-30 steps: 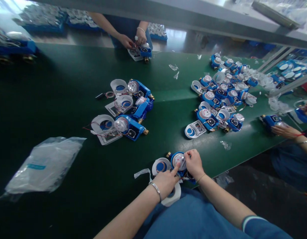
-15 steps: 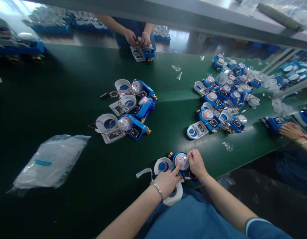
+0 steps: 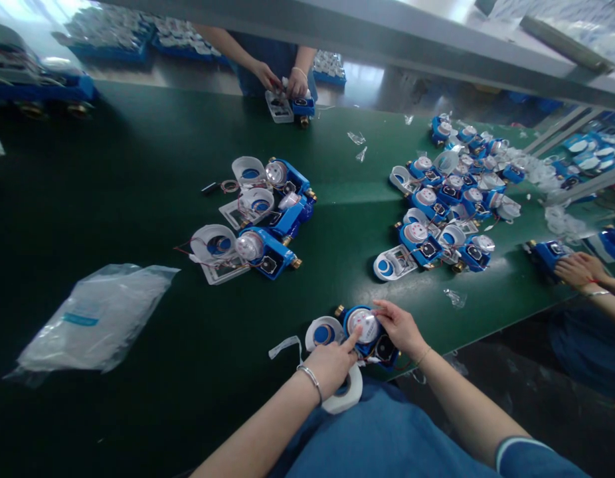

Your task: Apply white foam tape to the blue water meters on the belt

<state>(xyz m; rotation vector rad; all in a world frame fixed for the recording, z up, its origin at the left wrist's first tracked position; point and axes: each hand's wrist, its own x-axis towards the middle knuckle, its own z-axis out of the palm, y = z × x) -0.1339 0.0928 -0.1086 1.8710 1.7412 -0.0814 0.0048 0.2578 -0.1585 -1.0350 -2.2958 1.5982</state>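
A blue water meter (image 3: 363, 325) with a round pale dial and brass ends lies at the near table edge. My left hand (image 3: 331, 366) is on its left side, index finger stretched across the dial and the other fingers curled against the body. At the dial's right rim, my right hand (image 3: 401, 330) touches with its fingertips, fingers fairly straight and slightly apart. A white cover (image 3: 323, 330) with a blue ring inside sits just left of the meter. Below my left wrist lies a white roll of tape (image 3: 345, 398), partly hidden by the hand.
Several opened meters (image 3: 272, 251) stand mid-table, and a larger cluster (image 3: 430, 199) is to the right. A clear plastic bag (image 3: 95, 318) lies on the left. Across the table, a co-worker's hands (image 3: 282, 79) handle a meter; another person's hands (image 3: 581, 269) are at right.
My right hand's fingers have straightened and loosened at the dial rim, and the meter's square black window now shows more. My left index finger stays on the dial.
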